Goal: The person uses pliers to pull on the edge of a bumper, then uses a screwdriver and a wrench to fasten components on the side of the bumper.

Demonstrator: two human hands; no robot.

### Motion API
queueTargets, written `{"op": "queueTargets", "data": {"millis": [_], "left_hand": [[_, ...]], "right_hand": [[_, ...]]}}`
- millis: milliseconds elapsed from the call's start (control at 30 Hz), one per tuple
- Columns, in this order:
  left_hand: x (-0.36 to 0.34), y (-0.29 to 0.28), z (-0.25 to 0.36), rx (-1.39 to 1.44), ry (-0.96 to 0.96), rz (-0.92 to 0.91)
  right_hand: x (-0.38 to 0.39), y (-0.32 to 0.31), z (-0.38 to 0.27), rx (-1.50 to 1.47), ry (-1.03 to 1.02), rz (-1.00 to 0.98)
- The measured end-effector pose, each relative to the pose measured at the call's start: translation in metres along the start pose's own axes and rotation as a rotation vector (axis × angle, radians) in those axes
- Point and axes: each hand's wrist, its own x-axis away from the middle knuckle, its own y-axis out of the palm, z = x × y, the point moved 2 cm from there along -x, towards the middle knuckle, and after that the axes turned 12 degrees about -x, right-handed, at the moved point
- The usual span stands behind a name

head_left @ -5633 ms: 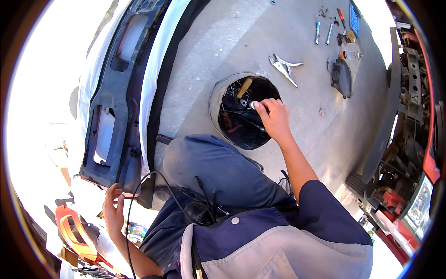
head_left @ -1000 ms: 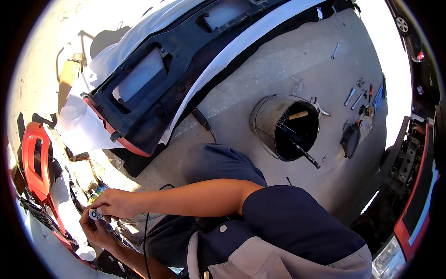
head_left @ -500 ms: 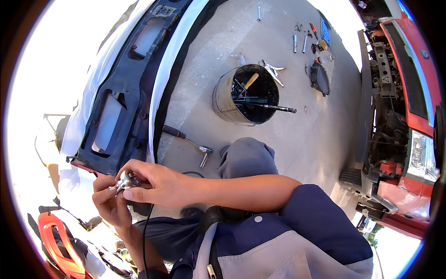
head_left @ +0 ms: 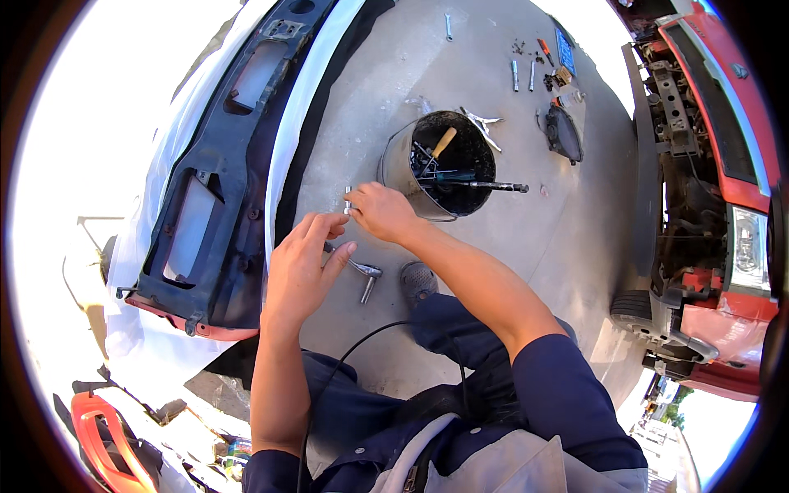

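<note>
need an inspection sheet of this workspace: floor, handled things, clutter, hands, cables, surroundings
Surface: grey floor, pale scuffs.
Handled things: small silver piece at the right fingertips; ratchet near the left hand, partly hidden.
Clutter: bucket of tools, a dark bar jutting past its rim; pliers beside it; wrench farther off.
Hands: left hand open, thumb apart; right hand at the silver piece, grip unclear.
Cables: black cable arcing before the legs.
Surroundings: dark panel left; red vehicle right.
</note>
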Motion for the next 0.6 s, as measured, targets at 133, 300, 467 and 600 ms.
{"op": "queueTargets", "data": {"millis": [133, 300, 467, 600], "left_hand": [[-0.002, -0.002, 0.001, -0.028, -0.035, -0.003], [-0.002, -0.004, -0.029, -0.019, -0.116, 0.009], [0.028, -0.013, -0.06, -0.117, -0.092, 0.024], [0.01, -0.006, -0.05, -0.114, -0.078, -0.053]], "right_hand": [[-0.019, -0.096, 0.031, -0.054, 0.194, 0.048], [-0.032, -0.119, 0.12, 0.051, 0.451, 0.263], [0.0, -0.069, 0.184, 0.167, 0.48, -0.128], [0.032, -0.049, 0.284, 0.059, 0.417, -0.383]]}}
